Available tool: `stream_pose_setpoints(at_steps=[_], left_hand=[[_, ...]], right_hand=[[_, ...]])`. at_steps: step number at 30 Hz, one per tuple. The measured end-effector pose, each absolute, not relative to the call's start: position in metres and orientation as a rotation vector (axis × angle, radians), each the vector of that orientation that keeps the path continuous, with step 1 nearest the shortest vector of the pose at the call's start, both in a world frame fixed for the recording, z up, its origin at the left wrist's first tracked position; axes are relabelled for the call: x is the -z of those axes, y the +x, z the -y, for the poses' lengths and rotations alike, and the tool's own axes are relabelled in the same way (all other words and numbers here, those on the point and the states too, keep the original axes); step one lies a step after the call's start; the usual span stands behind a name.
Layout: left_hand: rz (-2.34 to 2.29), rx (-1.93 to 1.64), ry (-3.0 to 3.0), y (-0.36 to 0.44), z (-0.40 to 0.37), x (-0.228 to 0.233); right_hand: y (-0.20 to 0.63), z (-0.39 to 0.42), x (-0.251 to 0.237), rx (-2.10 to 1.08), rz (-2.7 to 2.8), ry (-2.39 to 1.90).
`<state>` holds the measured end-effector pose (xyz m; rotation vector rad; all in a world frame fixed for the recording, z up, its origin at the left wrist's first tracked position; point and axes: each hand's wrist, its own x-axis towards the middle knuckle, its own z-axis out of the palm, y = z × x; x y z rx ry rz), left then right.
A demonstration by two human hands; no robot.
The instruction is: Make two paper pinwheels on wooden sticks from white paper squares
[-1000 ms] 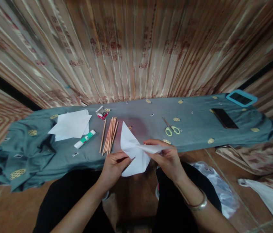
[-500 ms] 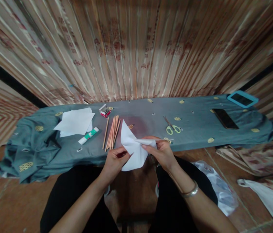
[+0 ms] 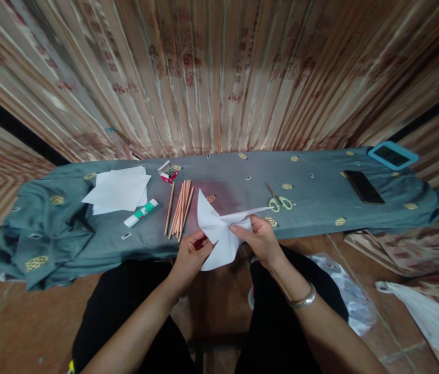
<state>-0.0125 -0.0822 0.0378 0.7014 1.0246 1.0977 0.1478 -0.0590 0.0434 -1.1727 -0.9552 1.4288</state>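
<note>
I hold a white sheet of paper [image 3: 216, 235], partly folded into pointed flaps, above the near edge of the cloth-covered bench. My left hand [image 3: 190, 254] pinches the sheet's lower left part. My right hand [image 3: 260, 238], with a metal bangle on the wrist, grips a flap whose point sticks out to the right. A bundle of thin wooden sticks [image 3: 179, 208] lies on the cloth just left of the paper.
The grey-green cloth [image 3: 320, 192] carries a stack of white sheets [image 3: 118, 189], a glue stick [image 3: 140, 213], a small red box [image 3: 168, 175], yellow-handled scissors [image 3: 278, 200], a black phone [image 3: 363, 187] and a blue-cased device [image 3: 393, 156]. Plastic bags [image 3: 344, 291] lie on the floor at right. A curtain hangs behind.
My right hand has moved the folded flap; its point now sticks out to the right toward the scissors. The left hand keeps its grip. The view shifted slightly.
</note>
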Motion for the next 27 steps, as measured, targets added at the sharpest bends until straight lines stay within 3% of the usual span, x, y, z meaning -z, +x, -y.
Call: stream_pose_setpoints(at_steps=[7,27], left_hand=[[-0.882,-1.073,0.767,-0.022,0.086,-0.035],[-1.108,-1.153,0.752,-0.004,0.089,-0.002]], right_hand=[[0.148,0.058,-0.041,-1.411,0.963,-1.196],[0.157,0.054,-0.026,-1.491,1.069,-1.229]])
